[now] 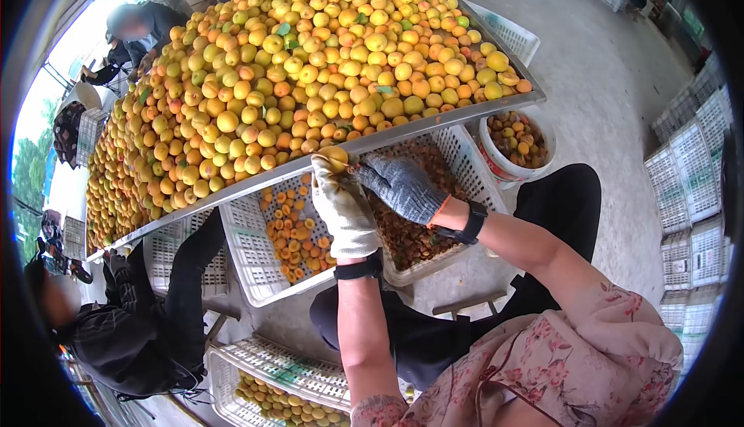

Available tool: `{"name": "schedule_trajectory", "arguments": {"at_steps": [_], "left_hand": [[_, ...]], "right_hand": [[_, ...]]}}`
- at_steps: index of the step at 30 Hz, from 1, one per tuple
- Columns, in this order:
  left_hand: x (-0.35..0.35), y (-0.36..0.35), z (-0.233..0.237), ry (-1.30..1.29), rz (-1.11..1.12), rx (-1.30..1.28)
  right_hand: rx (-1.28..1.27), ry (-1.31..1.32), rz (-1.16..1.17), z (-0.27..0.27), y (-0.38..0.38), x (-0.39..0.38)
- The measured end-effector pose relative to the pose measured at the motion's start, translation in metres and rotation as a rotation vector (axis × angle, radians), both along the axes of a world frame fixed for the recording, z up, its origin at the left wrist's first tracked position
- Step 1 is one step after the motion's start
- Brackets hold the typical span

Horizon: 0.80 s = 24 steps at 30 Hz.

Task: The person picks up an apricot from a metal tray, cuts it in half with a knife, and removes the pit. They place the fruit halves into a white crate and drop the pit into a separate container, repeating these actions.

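My left hand (341, 208), in a whitish work glove, is closed around a yellow apricot (334, 155) at the near edge of a metal-rimmed table (449, 124). Close against it, my right hand (404, 187) wears a grey knitted glove with an orange cuff. Its fingers are curled together at the fruit's right side; whatever they pinch is hidden. Below my left hand, a white crate (246, 260) holds halved apricots (293, 225). Under my right hand, another white crate (474, 165) contains brown pieces, perhaps pits. A large heap of whole apricots (310, 70) covers the table.
A white bucket (500, 167) of darker fruit stands right of the crates. Another crate (298, 369) with apricots sits on the floor behind my left side. One person (128, 326) sits at left, another (147, 28) across the table. Stacked crates (686, 194) line the right.
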<state>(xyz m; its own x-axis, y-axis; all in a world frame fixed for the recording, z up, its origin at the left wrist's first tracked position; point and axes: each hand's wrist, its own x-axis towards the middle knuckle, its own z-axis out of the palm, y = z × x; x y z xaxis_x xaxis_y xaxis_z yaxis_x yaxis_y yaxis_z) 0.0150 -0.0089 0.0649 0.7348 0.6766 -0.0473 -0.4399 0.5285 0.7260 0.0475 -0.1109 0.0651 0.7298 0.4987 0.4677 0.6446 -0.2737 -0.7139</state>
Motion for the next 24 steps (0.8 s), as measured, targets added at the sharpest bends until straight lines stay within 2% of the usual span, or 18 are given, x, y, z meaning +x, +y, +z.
{"name": "schedule_trajectory", "arguments": {"at_steps": [3,4,5,7,9,11,12,13,15,17,19,21,23,24], "left_hand": [[0.006,0.005,-0.011,-0.105,-0.007,-0.087],[0.005,0.018,-0.027,-0.208,-0.149,-0.122],[0.003,0.019,-0.023,-0.210,-0.144,-0.121],[-0.004,0.018,-0.003,-0.119,-0.068,-0.267],[-0.007,0.023,0.000,-0.092,-0.019,-0.225],[-0.008,0.030,-0.001,-0.042,0.081,-0.235],[-0.013,0.030,0.000,-0.038,0.025,-0.183],[-0.015,0.027,0.001,-0.038,0.025,-0.185],[-0.015,0.015,0.001,0.174,0.081,0.219],[-0.017,0.006,-0.002,0.221,0.040,0.513],[-0.012,-0.005,-0.017,0.322,0.216,0.797],[-0.014,-0.010,-0.009,0.339,0.262,0.805],[-0.016,-0.016,0.004,0.233,0.222,0.509],[-0.014,-0.010,-0.002,0.197,0.206,0.451]], "right_hand": [[-0.065,-0.062,0.007,0.003,0.004,0.001],[-0.117,-0.045,0.017,0.002,0.004,-0.002],[-0.117,-0.047,0.023,-0.002,0.003,-0.003],[-0.030,-0.044,0.096,-0.015,-0.005,-0.005],[-0.010,-0.075,0.104,-0.009,-0.019,-0.011],[0.037,0.004,0.118,-0.002,-0.033,-0.015],[0.123,0.162,0.129,0.011,-0.038,-0.015],[0.121,0.162,0.128,0.007,-0.034,-0.009],[0.325,0.254,0.027,0.005,-0.016,0.006],[0.248,0.283,-0.013,0.018,0.001,0.012],[0.050,0.345,-0.139,0.024,0.020,0.013],[0.055,0.362,-0.157,0.015,0.034,0.007],[0.144,0.345,-0.188,0.012,0.040,0.001],[0.154,0.300,-0.168,0.015,0.041,-0.002]]}}
